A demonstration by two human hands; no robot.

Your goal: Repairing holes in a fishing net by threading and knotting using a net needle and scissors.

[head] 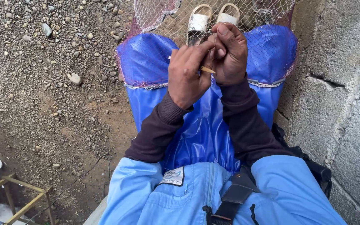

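Item: fishing net (267, 50), fine pale mesh with a reddish edge cord, draped over your blue-covered knees (146, 58) and running out past your feet toward the top edge of the view. It lies across both knees and hangs down to the gravel ground (55, 62) on the left.

Item: your left hand (186, 75), closed, fingers curled around a slim yellowish netting needle (207, 69); the needle's tip shows between your two hands, over the gap between your knees.

Item: your right hand (230, 54), fingers pressed together, pinching a bit of mesh or twine just above the needle. The exact strand is too fine to tell. The two hands touch.

Item: your sandals (211, 18), white straps, seen through the mesh at the top edge.

Item: concrete block wall (338, 104), along the right side, close against your right leg.

Item: yellow metal frame (26, 196), lower left corner, well apart from the work.

State of work, as a judgement: you appear to be mid-stitch, working one point of the net with needle and pinch. The mesh over your knees looks whole where it can be seen, but no finished mend can be told from unfinished netting here, so how much is done cannot be read. What is left at the least: drawing this knot tight at the pinched spot. Much of the net lies beyond the top edge, unseen.
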